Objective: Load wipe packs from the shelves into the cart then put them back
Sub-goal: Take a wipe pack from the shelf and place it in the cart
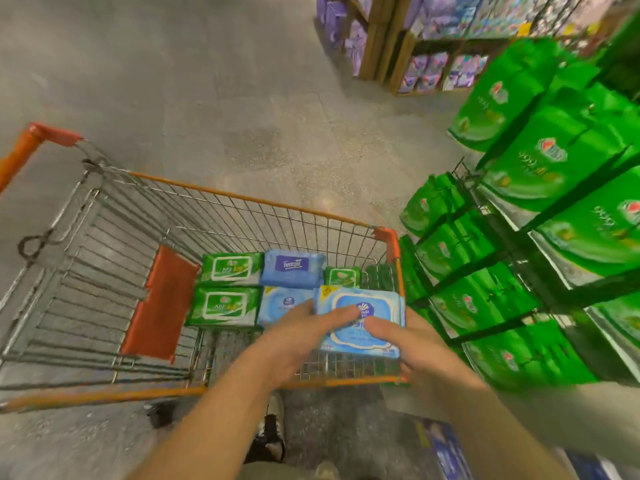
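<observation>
Wipe packs already line the floor of the cart (263, 199): two green ones on the left, a darker blue pack (292, 268) behind, a light blue one just beside our left hand, and a small green one at the far right. We hold one more light blue pack (360, 320) between both hands, above the cart's near right corner. Our left hand (298, 341) grips its left edge, thumb lying across the top; our right hand (415, 351) grips the right and near edge, thumb also on top. Its long axis runs roughly away from us. Both hands sit equally close. We judge the open spot lies straight below, so the pack need only go down; the green shelf stock (540, 168) stands to the right
</observation>
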Demonstrator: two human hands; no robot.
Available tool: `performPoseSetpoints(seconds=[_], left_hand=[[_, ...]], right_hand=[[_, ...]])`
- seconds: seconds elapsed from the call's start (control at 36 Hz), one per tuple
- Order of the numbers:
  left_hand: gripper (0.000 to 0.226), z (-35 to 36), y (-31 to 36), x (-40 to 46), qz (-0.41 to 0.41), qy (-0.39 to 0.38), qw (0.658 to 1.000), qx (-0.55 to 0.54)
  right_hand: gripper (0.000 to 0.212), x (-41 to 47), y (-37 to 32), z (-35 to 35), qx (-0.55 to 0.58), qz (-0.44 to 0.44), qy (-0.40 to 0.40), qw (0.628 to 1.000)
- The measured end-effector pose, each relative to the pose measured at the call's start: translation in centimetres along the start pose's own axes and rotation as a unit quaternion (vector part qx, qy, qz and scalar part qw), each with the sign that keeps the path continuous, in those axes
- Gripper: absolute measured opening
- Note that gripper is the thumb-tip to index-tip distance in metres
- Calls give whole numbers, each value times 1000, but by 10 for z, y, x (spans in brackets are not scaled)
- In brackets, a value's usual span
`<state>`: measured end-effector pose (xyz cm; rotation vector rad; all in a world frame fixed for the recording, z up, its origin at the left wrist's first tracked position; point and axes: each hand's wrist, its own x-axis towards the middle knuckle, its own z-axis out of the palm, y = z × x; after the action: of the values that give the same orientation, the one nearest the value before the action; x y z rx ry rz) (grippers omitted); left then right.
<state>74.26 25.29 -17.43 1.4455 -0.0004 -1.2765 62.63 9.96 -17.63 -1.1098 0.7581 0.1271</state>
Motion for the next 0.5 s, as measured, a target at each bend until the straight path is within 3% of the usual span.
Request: performPoseSetpoints(seconds=[0.03, 0.14, 0.25, 0.36, 0.47, 0.5], left_hand=[[49, -6, 0, 12, 1, -9, 1000, -1], [54, -24, -6, 57, -4, -6, 1000, 6], [54, -31, -26, 97, -32, 0, 999, 9], [38, -28, -55, 141, -70, 22, 997, -16], [55, -28, -80, 183, -87, 44, 995, -17], [54, -28, -85, 193, -89, 49, 995, -9]], right_hand=[[63, 11, 0, 1, -9, 3, 9, 1000], [61, 50, 8, -5, -35, 21, 56, 998], [79, 87, 29, -21, -59, 68, 103, 991], [71, 126, 56, -39, -48, 111, 118, 986], [51, 165, 80, -57, -48, 125, 119, 984], [58, 174, 85, -61, -50, 128, 124, 983]])
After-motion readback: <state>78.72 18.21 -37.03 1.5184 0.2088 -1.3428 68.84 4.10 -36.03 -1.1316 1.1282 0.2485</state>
